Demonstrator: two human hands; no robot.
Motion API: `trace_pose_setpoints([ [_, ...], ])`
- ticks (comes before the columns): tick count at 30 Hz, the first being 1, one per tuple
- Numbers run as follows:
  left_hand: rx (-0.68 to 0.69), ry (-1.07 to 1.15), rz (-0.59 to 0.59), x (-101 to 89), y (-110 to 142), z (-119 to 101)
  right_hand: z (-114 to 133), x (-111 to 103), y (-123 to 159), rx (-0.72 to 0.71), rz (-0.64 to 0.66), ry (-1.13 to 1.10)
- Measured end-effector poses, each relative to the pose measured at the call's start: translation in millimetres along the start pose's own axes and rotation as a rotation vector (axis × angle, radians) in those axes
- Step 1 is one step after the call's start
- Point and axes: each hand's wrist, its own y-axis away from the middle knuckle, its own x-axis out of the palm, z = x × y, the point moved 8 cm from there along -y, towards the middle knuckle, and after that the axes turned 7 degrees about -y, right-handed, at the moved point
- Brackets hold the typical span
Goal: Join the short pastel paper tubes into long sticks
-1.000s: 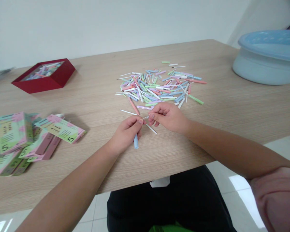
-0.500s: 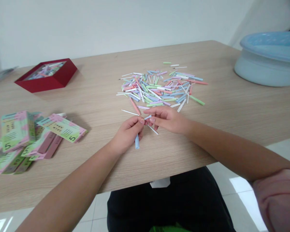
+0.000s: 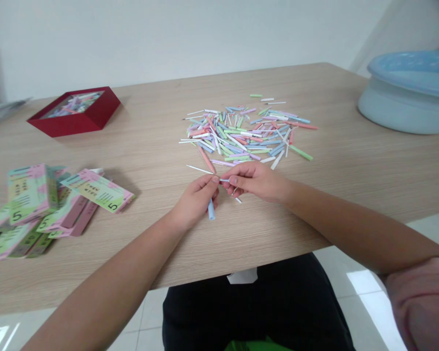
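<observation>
My left hand (image 3: 199,197) is closed. A light-blue pen tube (image 3: 211,210) juts out below its fingers, and its thumb and forefinger pinch one end of a slim light-blue pen piece (image 3: 224,180). The other end of that piece is between the thumb and fingers of my right hand (image 3: 256,180). A thin white pen refill (image 3: 199,169) lies on the table just beyond the left fingers, and the tip of a white stick (image 3: 238,199) shows under the right hand. Beyond both hands spreads a heap of pastel pen parts (image 3: 237,139), with a coral tube (image 3: 207,160) at its near edge.
A red box (image 3: 78,122) full of similar parts stands at the back left. Several printed pen boxes (image 3: 100,190) are piled at the left. On the right sits a pale blue basin (image 3: 406,107). The table's front edge (image 3: 241,269) runs close to my lap.
My right fingers have closed on the free end of the slim blue piece, which now lies level between both hands. The view has shifted slightly.
</observation>
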Motion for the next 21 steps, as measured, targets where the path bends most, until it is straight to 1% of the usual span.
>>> trace_pose_setpoints([
  [2,-0.035,0.052,-0.080,-5.3,-1.4,2.5,6.3,2.4,2.1,-0.033,-0.012,0.021],
  [4,-0.071,0.097,-0.150,-10.4,-3.0,4.8,12.5,8.7,5.9,-0.072,0.003,0.042],
  [8,-0.108,0.146,-0.274,-21.6,-4.9,7.0,19.4,29.1,16.7,-0.145,0.106,0.138],
  [10,-0.108,0.145,-0.313,-25.7,-5.0,7.5,20.5,37.3,21.5,-0.179,0.152,0.219],
  [13,-0.102,0.118,-0.317,-26.6,-4.6,8.2,20.8,43.7,25.6,-0.216,0.190,0.317],
  [16,-0.091,0.085,-0.308,-24.8,-3.1,7.4,20.4,46.0,26.7,-0.231,0.219,0.356],
  [21,-0.084,0.020,-0.274,-20.3,-0.3,3.7,16.6,43.7,24.6,-0.213,0.207,0.467],
])
